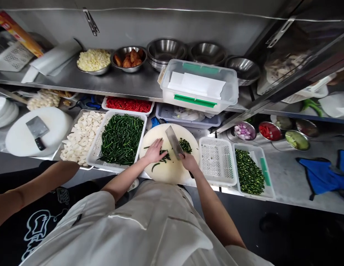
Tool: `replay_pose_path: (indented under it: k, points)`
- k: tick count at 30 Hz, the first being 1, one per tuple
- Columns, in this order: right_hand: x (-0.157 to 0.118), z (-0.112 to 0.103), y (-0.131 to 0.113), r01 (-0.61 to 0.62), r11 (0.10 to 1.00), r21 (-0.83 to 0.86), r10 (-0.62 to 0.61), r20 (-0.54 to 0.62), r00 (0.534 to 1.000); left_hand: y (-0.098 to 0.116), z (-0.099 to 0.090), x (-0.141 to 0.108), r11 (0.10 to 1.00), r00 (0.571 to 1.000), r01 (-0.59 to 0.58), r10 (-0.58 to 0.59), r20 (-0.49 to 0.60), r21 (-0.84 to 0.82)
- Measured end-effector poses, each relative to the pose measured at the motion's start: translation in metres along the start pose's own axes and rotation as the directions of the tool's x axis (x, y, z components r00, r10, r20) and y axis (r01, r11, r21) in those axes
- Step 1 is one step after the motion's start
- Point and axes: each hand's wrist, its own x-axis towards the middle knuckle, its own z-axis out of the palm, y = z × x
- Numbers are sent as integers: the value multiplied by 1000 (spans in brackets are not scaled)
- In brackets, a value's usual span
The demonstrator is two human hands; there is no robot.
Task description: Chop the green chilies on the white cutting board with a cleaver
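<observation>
A round white cutting board (172, 173) lies in front of me. My right hand (189, 163) is closed around the handle of a cleaver (174, 141), its blade pointing away from me over the board. Right of the blade sits a small heap of chopped green chillies (185, 146). On the board's left half my left hand (155, 152) lies with fingers stretched and thumb apart, touching or just over whole green chillies (165, 156). Whether its fingertips press on any is hard to see. One curved chilli (155, 167) lies apart, closer to me.
Left stand a basket of green chillies (122, 138), a tray of garlic cloves (82, 138) and another board (15, 136) with a cleaver (37, 129). Another person's arm (50, 181) reaches in there. Right are a white basket (217, 160) and a tub of chopped chillies (249, 171).
</observation>
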Motion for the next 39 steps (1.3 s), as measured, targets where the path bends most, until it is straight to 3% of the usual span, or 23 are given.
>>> replay_pose_path:
  k: [2, 5, 11, 19, 22, 26, 31, 39]
  points:
    - [2, -9, 9, -5, 999, -36, 5, -3, 1000, 12, 8, -13, 995, 994, -87, 84, 73, 46]
    - [3, -20, 18, -1, 998, -70, 1, 3, 1000, 32, 18, -18, 987, 989, -133, 125, 85, 94]
    - [1, -26, 19, 19, 986, -165, -17, 13, 1000, 54, 32, 14, 999, 998, -42, 43, -37, 32]
    - [-5, -19, 8, -30, 979, -202, 35, 20, 999, 48, 14, 5, 999, 998, -23, 25, -66, 36]
    - [-6, -19, 2, -29, 976, -217, 34, 20, 999, 44, 5, 15, 990, 990, -140, 141, -25, 12]
    - [-4, -17, -12, -7, 978, -210, 11, 15, 1000, 39, 3, 34, 939, 935, -333, 340, 97, -80]
    - [-1, -15, -32, -51, 977, -205, 55, 17, 998, 33, 5, 37, 944, 939, -321, 328, 105, -76]
    - [-9, -9, -43, -79, 980, -182, 78, -12, 997, 28, 2, 37, 923, 913, -365, 381, 146, -125]
